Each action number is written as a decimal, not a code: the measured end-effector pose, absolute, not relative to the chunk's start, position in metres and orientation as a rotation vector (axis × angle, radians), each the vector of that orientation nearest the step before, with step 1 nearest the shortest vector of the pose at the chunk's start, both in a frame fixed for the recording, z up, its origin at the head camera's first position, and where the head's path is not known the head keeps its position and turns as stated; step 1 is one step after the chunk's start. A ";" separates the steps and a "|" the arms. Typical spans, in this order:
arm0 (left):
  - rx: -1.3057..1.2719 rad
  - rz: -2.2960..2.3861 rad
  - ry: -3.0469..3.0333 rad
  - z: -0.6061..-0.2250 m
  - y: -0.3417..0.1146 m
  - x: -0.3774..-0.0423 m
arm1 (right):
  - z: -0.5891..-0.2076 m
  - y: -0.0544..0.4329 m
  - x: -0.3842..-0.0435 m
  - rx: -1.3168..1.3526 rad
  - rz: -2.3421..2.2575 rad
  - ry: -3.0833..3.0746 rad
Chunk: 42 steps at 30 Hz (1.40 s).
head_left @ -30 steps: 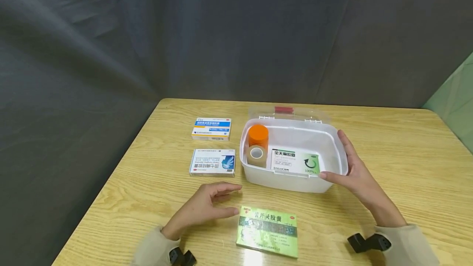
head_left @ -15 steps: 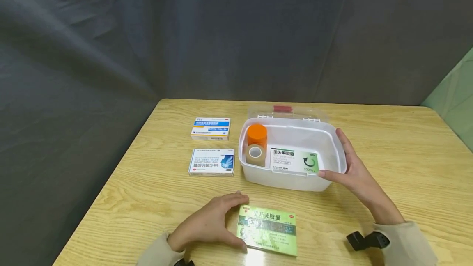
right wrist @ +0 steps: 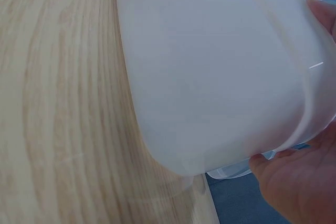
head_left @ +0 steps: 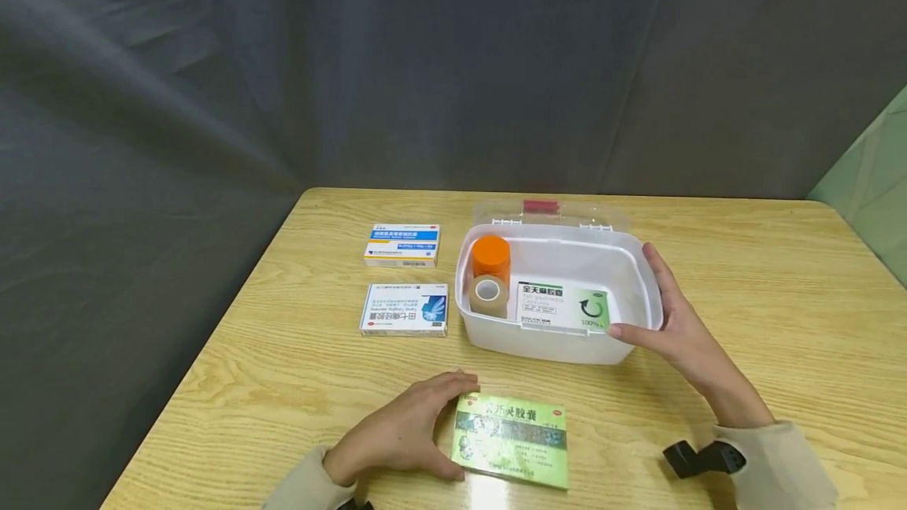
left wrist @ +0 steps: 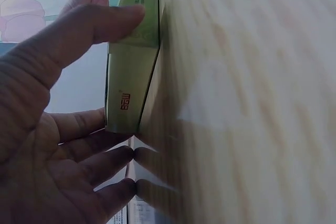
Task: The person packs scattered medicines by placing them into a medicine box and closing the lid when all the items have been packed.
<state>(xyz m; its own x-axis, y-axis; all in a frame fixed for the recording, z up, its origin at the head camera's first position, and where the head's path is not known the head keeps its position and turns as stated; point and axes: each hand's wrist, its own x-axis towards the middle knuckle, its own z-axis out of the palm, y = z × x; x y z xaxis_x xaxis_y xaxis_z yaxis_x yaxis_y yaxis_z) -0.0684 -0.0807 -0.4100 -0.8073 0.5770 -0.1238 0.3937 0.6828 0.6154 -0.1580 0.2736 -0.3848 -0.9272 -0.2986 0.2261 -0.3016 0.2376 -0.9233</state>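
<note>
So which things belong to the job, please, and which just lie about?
The job, apparently:
green box, at the left hand
tub, held by the right hand
orange bottle, tape roll, green-white carton inside it

Lying about, perhaps temporarily:
blue-striped carton
wing-logo carton

**Laid out on a light wood-grain tabletop (head_left: 751,290)**

Spreads over the lower part of the head view, with rounded corners at the far left and far right. Fills the left wrist view's right side. Carries, just right of centre, an open translucent white plastic storage box (head_left: 546,348), standing upright. Bears, near the bottom centre, a green capsule carton (head_left: 512,453), lying flat and slightly askew, with a dark band across its face. Supports, left of centre, two separate cartons: above, a blue-and-orange-striped white medicine carton (head_left: 401,245); below, a white Tianqi Tongjing capsule carton (head_left: 404,309) with a blue wing picture. Catches bright glare at the bottom edge.
</note>
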 end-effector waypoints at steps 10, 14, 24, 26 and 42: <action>0.863 1.065 2.533 -0.412 -0.080 -0.072 | -0.384 0.273 -0.156 0.584 1.870 -2.460; 0.808 1.352 2.333 -0.413 -0.080 -0.074 | -0.384 0.273 -0.156 0.581 1.881 -2.454; 0.513 1.838 1.814 -0.411 -0.079 -0.074 | -0.383 0.273 -0.155 0.581 1.879 -2.457; 0.485 1.868 1.764 -0.410 -0.080 -0.074 | -0.383 0.272 -0.155 0.582 1.878 -2.459; 0.359 2.044 1.460 -0.412 -0.087 -0.079 | -0.384 0.272 -0.155 0.593 1.915 -2.433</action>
